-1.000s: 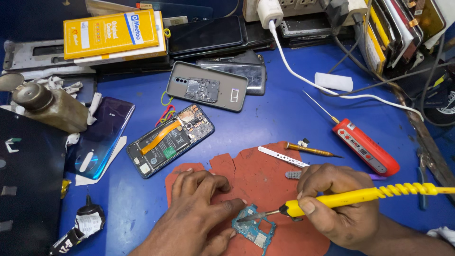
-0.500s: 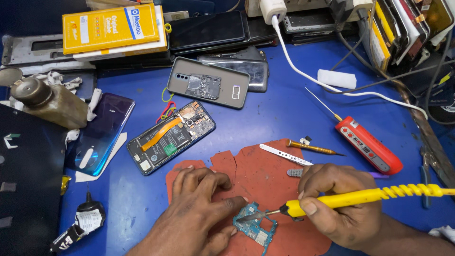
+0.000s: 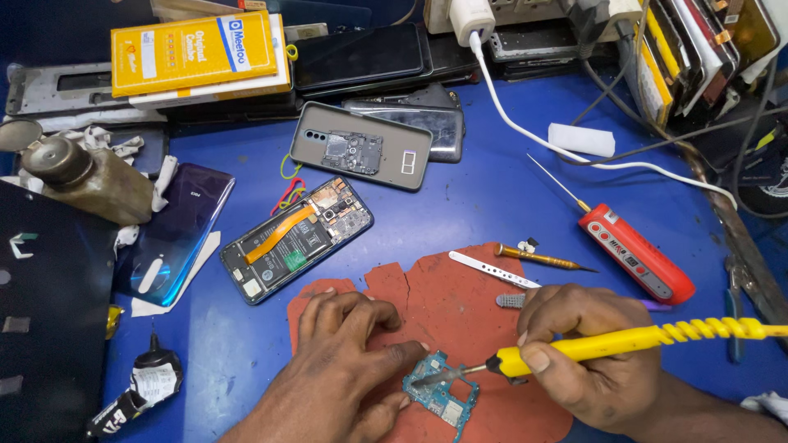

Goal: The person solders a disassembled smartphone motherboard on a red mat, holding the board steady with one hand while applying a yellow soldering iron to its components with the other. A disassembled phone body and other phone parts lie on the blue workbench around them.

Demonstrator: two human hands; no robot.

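Note:
My right hand (image 3: 591, 361) grips a yellow soldering iron (image 3: 624, 343) whose metal tip rests on a small blue circuit board (image 3: 439, 392). The board lies on a torn red work mat (image 3: 460, 303) near the table's front edge. My left hand (image 3: 336, 369) lies flat on the mat, its thumb and fingers pressing the board's left side to hold it still. An opened phone (image 3: 297, 238) with an orange flex cable lies just beyond the mat on the left.
A red tool with a needle tip (image 3: 636, 250), a small brass screwdriver (image 3: 542, 258) and a metal strip (image 3: 492, 268) lie right of the mat. A grey phone frame (image 3: 361, 156), a blue back cover (image 3: 172, 234), a brown bottle (image 3: 78, 176), a yellow box (image 3: 197, 51) and a white charger cable (image 3: 525, 131) crowd the blue table (image 3: 484, 197).
The view has shifted slightly. Both hands stay on the mat, with the iron's tip remaining on the circuit board.

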